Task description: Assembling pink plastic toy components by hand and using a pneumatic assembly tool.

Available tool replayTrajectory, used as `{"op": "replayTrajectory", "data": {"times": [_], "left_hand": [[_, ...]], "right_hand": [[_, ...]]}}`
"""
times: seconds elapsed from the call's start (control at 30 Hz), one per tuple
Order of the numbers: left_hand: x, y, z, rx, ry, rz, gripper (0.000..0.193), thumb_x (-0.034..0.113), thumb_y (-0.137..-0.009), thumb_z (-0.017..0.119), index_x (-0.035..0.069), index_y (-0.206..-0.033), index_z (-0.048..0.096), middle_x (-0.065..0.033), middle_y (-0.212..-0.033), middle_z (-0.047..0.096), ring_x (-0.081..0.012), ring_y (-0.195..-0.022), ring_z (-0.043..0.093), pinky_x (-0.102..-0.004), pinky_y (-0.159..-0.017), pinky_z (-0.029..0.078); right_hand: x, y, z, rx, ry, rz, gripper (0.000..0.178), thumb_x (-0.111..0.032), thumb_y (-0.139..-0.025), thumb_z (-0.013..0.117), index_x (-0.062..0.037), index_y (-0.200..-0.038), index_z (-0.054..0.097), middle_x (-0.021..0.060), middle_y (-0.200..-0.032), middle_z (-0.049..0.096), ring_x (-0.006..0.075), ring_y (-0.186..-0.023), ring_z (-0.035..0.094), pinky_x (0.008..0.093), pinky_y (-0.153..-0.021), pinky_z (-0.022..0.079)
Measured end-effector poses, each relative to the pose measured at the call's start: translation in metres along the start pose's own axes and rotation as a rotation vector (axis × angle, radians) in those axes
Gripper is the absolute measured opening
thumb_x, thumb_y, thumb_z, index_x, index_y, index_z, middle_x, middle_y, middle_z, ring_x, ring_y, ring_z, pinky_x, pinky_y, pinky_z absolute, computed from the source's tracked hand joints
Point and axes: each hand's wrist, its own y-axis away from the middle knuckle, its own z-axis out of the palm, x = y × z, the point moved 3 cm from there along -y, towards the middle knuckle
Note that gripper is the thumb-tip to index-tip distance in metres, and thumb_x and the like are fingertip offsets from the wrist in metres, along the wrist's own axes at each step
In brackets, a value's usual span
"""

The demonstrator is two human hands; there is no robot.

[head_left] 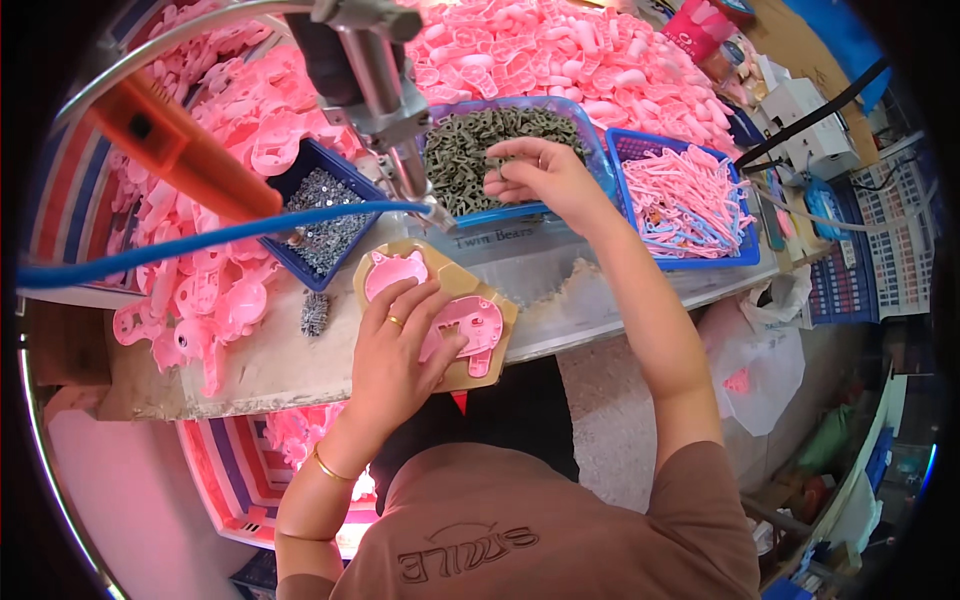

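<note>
A tan fixture block (pixel 505 345) lies at the table's front edge, with pink plastic shell halves set in it: a rounded one (pixel 395 272) and a longer one (pixel 480 325) with moulded ribs. My left hand (pixel 395 345) rests over these shells, its fingers spread and touching them; part of the pink plastic is hidden under it. Farther off, my right hand (pixel 540 178) hovers over a blue bin (pixel 590 140) heaped with small olive-grey parts (pixel 460 155). Its fingers curl toward the thumb, and whatever sits between the tips is too small to name.
A metal screwdriving head (pixel 385 110) with a blue hose (pixel 330 213) hangs above the table. Left of it stands a dark-blue tray (pixel 275 250) of small screws. A blue basket (pixel 690 262) holds pink and blue strips. Heaps of pink shells (pixel 560 50) cover the back.
</note>
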Motion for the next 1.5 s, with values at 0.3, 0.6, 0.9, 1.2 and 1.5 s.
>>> {"op": "replayTrajectory", "data": {"times": [0.3,0.6,0.9,1.2,1.5], "left_hand": [[0.006,-0.034,0.018,0.316,0.629,-0.267,0.032,0.004,-0.088,0.067,0.002,-0.119,0.059,-0.0117,-0.118,0.058,-0.0212,-0.108,0.060,-0.0353,-0.087,0.054],[0.005,-0.028,0.030,0.449,0.661,-0.232,0.025,-0.004,-0.085,0.068,0.001,-0.108,0.058,-0.0097,-0.112,0.057,-0.0159,-0.098,0.061,-0.0286,-0.079,0.058],[-0.006,-0.026,0.027,0.322,0.929,-0.332,0.011,0.006,-0.100,0.050,0.001,-0.108,0.052,-0.0096,-0.114,0.057,-0.0148,-0.096,0.060,-0.0297,-0.079,0.057],[0.010,-0.018,0.025,0.116,1.160,-0.522,0.012,0.007,-0.098,0.055,0.000,-0.107,0.056,-0.0066,-0.097,0.064,-0.0115,-0.080,0.065,-0.0257,-0.072,0.057],[0.005,-0.012,0.036,-0.011,1.088,-0.602,0.021,0.009,-0.096,0.061,-0.003,-0.113,0.064,-0.0063,-0.092,0.069,-0.0102,-0.078,0.066,-0.0236,-0.072,0.056]], "right_hand": [[0.012,0.066,0.058,-0.118,-0.334,-0.059,0.021,-0.006,-0.092,0.064,-0.0052,-0.111,0.056,0.0126,-0.101,0.070,0.0204,-0.093,0.070,0.0312,-0.081,0.057],[0.025,0.093,0.080,-0.100,-0.840,-0.015,0.022,-0.003,-0.091,0.062,-0.0046,-0.111,0.053,0.0106,-0.102,0.067,0.0199,-0.097,0.068,0.0366,-0.089,0.057],[0.014,0.110,0.032,0.069,-0.139,-0.138,0.026,-0.006,-0.088,0.068,-0.0046,-0.113,0.062,0.0071,-0.099,0.068,0.0141,-0.092,0.066,0.0292,-0.082,0.055],[0.011,0.122,-0.201,0.955,1.415,-0.371,0.026,-0.017,-0.078,0.073,-0.0053,-0.101,0.070,0.0141,-0.094,0.064,0.0314,-0.091,0.061,0.0411,-0.084,0.048],[-0.015,0.089,-0.178,0.640,0.676,-0.297,0.016,-0.015,-0.099,0.052,-0.0017,-0.105,0.058,0.0081,-0.082,0.063,0.0144,-0.075,0.062,0.0292,-0.072,0.049]]}}
